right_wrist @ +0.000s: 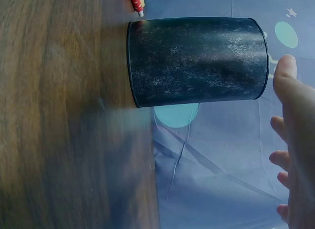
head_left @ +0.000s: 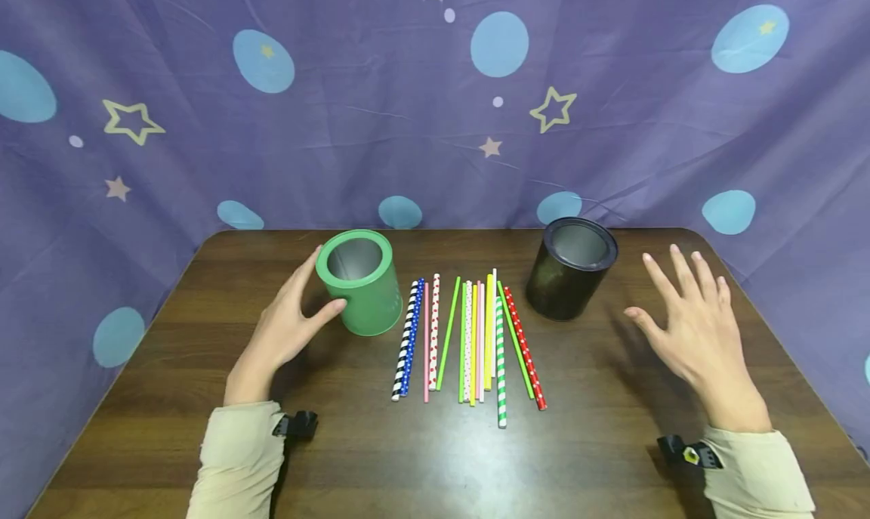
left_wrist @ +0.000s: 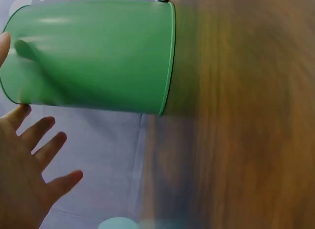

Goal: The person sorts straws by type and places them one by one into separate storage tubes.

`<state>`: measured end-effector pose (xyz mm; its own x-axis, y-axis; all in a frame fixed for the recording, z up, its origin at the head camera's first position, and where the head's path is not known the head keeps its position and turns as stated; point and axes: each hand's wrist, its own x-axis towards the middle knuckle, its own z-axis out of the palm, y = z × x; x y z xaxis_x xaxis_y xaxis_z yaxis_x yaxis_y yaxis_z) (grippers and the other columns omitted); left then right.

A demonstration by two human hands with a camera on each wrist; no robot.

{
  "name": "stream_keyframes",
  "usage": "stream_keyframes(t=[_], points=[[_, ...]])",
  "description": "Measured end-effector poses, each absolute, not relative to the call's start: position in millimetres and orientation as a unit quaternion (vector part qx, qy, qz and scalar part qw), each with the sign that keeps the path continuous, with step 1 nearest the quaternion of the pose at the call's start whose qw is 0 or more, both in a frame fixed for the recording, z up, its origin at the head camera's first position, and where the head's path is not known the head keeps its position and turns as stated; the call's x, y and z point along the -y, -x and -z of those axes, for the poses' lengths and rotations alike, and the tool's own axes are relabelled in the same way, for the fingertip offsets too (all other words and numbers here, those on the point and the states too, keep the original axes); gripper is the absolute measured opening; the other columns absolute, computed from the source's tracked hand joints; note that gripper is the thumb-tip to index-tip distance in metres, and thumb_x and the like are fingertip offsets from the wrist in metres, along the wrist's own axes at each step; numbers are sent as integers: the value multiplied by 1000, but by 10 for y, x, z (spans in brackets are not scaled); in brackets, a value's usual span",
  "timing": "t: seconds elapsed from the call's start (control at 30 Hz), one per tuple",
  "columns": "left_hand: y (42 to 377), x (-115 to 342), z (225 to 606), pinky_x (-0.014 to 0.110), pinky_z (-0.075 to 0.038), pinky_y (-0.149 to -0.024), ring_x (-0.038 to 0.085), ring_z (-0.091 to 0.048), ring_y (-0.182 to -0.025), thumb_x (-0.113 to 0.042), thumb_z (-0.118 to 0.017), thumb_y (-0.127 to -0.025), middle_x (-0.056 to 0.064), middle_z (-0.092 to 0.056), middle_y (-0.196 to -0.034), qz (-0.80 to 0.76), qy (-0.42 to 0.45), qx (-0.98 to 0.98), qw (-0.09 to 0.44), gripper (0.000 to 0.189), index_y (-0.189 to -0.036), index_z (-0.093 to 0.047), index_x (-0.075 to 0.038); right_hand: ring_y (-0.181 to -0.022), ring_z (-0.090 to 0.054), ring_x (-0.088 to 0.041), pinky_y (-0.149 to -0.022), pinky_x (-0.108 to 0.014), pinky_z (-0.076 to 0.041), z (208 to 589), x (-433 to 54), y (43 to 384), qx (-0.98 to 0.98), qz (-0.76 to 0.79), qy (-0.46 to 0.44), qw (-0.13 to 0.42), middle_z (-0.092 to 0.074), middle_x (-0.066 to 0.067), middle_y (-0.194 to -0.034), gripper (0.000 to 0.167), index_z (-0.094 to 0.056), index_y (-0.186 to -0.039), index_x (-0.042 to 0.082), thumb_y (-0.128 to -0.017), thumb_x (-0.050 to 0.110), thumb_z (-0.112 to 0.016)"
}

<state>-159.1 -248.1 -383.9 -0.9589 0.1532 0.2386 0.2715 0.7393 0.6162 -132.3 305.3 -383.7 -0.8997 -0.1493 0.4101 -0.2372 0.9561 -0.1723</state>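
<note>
A green can point(head_left: 370, 305) with an open top stands upright at the left of the table. My left hand point(head_left: 285, 319) is beside it, thumb and fingers spread around its left side with the tips right at the rim. In the left wrist view the fingers point(left_wrist: 42, 133) are apart. To the right stands a black open-topped can point(head_left: 560, 285), its wall scuffed in the right wrist view. My right hand point(head_left: 700, 338) hovers to the right of this can, fingers spread and holding nothing. Between the cans lie several paper straws point(head_left: 469, 341) in mixed colours and patterns.
The brown wooden table point(head_left: 381, 458) ends at a purple curtain point(head_left: 408, 126) with stars and blue dots. A green-striped straw point(head_left: 501, 368) reaches nearest the front, and a red dotted straw point(head_left: 526, 349) lies closest to the black can. Each wrist wears a dark strap.
</note>
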Motion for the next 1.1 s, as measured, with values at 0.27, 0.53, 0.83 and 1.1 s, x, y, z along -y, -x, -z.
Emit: stream_keyframes(t=[0.27,0.53,0.83,1.1], points=[[1674,2369,3913,62,-21,-113,30,-20,-147,-18,-70,-93,7,-25,-160,517,142,842,58,87,-159,-15,-29,-149,-10,-37,-116,-61,-6,3792,-3034,1296,960,-144,-108,216,-24,-18,-159,73,-31,-156,21,-97,58,-51],[1680,2339,3960,59,-26,-113,32,-27,-144,-20,-70,-94,11,-30,-156,539,123,831,59,84,-159,-16,-25,-144,-23,-39,-112,-61,-19,3742,-2998,1272,949,-163,-119,241,-37,-18,-151,70,-41,-151,19,-95,58,-56],[1680,2307,4007,60,-27,-111,35,-29,-143,-24,-70,-94,10,-29,-157,541,109,832,49,84,-159,-16,-25,-122,-45,-44,-98,-57,-33,3675,-2919,1209,922,-202,-135,302,-55,-17,-132,60,-59,-135,11,-90,49,-68],[1684,2342,3995,59,-30,-109,35,-36,-138,-22,-71,-93,10,-31,-156,544,101,831,50,85,-159,-17,-27,-115,-52,-38,-91,-53,-38,3629,-2702,1212,912,-223,-176,297,-60,-14,-127,54,-61,-133,11,-85,31,-77]])
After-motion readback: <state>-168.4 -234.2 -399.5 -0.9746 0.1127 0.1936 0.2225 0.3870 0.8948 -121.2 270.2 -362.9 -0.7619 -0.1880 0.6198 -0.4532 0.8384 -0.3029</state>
